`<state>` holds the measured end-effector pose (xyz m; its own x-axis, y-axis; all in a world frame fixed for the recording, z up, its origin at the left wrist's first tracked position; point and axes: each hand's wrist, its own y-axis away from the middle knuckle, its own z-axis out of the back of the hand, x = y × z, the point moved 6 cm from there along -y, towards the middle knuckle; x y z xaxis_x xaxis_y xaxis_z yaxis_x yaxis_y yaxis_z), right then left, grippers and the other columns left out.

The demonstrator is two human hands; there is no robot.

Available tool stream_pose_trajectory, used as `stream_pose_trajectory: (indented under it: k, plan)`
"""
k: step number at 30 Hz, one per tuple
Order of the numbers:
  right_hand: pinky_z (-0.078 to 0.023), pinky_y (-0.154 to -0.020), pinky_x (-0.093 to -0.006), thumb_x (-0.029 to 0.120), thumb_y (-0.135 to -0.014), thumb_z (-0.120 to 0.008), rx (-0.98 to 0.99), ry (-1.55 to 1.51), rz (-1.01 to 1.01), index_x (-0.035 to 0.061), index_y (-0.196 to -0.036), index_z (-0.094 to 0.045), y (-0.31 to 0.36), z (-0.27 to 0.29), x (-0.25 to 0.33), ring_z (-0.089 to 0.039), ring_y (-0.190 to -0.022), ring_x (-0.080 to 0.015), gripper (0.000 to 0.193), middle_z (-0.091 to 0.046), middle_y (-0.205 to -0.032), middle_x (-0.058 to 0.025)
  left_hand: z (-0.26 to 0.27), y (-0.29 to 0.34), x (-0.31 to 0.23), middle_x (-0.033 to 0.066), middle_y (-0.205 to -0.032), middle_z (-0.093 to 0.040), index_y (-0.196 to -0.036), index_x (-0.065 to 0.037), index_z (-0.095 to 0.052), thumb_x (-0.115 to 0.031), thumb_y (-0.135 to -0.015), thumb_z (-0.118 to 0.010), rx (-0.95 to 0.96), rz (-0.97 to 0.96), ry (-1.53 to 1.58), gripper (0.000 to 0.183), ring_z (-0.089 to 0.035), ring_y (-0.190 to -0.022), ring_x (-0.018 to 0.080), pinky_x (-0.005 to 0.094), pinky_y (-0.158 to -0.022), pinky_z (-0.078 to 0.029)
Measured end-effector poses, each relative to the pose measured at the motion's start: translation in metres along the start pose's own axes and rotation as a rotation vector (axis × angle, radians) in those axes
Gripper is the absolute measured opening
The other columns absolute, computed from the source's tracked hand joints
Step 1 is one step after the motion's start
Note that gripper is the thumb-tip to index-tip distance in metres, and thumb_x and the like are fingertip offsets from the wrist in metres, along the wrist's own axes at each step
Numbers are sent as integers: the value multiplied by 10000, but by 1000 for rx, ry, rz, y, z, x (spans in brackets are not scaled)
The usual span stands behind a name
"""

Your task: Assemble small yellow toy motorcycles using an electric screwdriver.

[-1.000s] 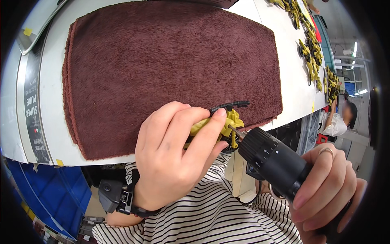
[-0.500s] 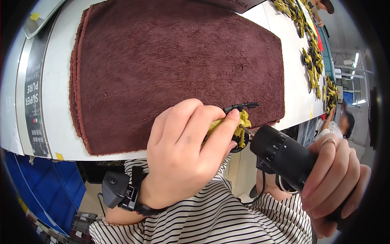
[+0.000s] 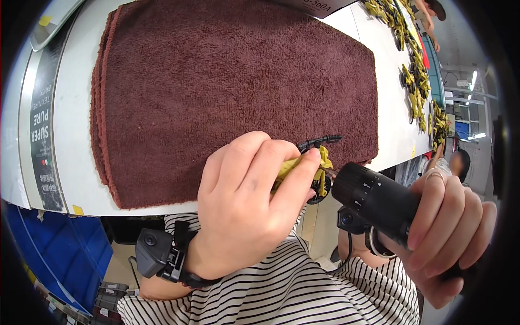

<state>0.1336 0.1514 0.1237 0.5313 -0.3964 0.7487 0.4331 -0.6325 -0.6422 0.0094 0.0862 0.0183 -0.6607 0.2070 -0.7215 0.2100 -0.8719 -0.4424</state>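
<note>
A small yellow toy bike (image 3: 323, 157) with black handlebars and a black wheel is pinched in my left hand (image 3: 246, 197), over the near edge of the brown cloth. My fingers hide much of its body. My right hand (image 3: 449, 225) is wrapped round a black power screwdriver (image 3: 374, 197), which points left toward the bike. Its thin bit reaches the bike's near right side; whether it sits in a screw I cannot make out.
A folded brown towel (image 3: 238, 81) covers the white table (image 3: 76, 124). Several yellow toy bikes (image 3: 414, 81) lie along the right side. A box (image 3: 314, 5) stands at the far edge, a tray (image 3: 51, 27) at far left. Blue bins (image 3: 49, 249) are below left. Other people work at right.
My right hand has shifted slightly, its thumb now lower under the screwdriver's handle. The bike and my left hand have hardly moved.
</note>
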Motion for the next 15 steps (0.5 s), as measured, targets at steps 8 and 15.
stream_pose_trajectory:
  k: [8, 15]
  plan:
    - [-407, -537, -183, 129, -679, -685, 30, -52, -98, 108, -774, -481, -18, 8, -9, -500, -477, -54, 225, -510, -582, 27, 1, -6, 2, 23, -899, -570, -971, -82, -678, -195, -490, -786, 37, 7, -8, 506, -490, -862, 229, 362, -748, -375]
    - [-400, -578, -214, 105, -709, -662, 130, -108, -415, 94, -812, -446, -43, 9, -29, -521, -520, -69, 239, -497, -612, 26, 11, -9, 3, 24, -982, -596, -996, -105, -663, -248, -535, -792, 204, 89, -21, 500, -533, -952, 220, 370, -834, -350]
